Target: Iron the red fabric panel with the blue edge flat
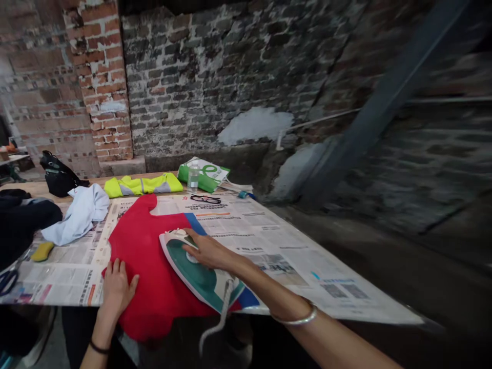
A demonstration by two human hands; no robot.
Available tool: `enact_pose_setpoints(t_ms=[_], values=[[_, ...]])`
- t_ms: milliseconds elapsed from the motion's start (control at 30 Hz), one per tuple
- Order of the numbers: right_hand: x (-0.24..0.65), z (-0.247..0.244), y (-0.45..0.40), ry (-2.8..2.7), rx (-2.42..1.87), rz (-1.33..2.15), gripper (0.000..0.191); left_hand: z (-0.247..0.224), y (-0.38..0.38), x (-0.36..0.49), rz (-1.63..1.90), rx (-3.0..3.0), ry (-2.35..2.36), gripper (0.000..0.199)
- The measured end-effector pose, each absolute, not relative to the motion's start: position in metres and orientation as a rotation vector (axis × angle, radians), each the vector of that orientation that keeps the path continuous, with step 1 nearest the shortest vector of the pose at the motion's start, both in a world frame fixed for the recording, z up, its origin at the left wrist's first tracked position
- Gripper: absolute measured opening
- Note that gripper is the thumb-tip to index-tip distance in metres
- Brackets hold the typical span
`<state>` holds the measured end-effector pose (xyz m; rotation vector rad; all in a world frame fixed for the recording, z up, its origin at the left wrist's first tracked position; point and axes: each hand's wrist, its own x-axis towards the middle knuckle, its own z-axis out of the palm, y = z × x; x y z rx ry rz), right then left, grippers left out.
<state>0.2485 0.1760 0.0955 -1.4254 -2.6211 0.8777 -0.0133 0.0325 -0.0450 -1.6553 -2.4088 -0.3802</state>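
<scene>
A red garment (148, 236) lies spread over the newspaper-covered table, its near end hanging past the front edge. A blue strip (195, 224) shows along its right side. My right hand (207, 250) is wrapped round the handle of a green and white iron (192, 271), which rests on the right part of the red cloth. From the iron's rear a pale cord hangs over the table's edge. My left hand (117, 288) lies on the garment's left edge with its fingers apart, holding nothing.
Newspaper (277, 241) covers the table. Behind lie a yellow vest (144, 185), a clear bottle (193, 178), a green and white bag (209, 174) and glasses (205, 199). On the left are a pale blue cloth (82, 212), a yellow sponge (42, 251), dark cloth (23, 225) and scissors (8, 279).
</scene>
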Motion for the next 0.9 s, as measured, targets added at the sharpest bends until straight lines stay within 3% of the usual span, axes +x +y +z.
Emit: enact_pose_setpoints(t_ms=[167,300,500,700,900], values=[[0.220,0.096,0.202,-2.661,-1.312,0.842,0.051,-0.009,0.099,-0.010,-0.360,-1.930,-2.433,0.056],[0.196,0.098,0.226,-2.665,-1.317,0.810,0.052,-0.015,0.140,-0.010,-0.322,-2.019,-2.454,0.059],[0.175,0.110,0.242,-2.662,-1.436,0.692,0.048,-0.035,0.143,-0.012,-0.273,-2.028,-2.482,0.065],[0.211,0.109,0.203,-2.665,-1.386,0.789,0.047,-0.021,0.150,-0.021,-0.234,-2.064,-2.500,0.068],[0.260,0.092,0.168,-2.671,-1.451,0.690,0.049,-0.005,0.188,-0.036,-0.276,-2.256,-2.452,0.047]])
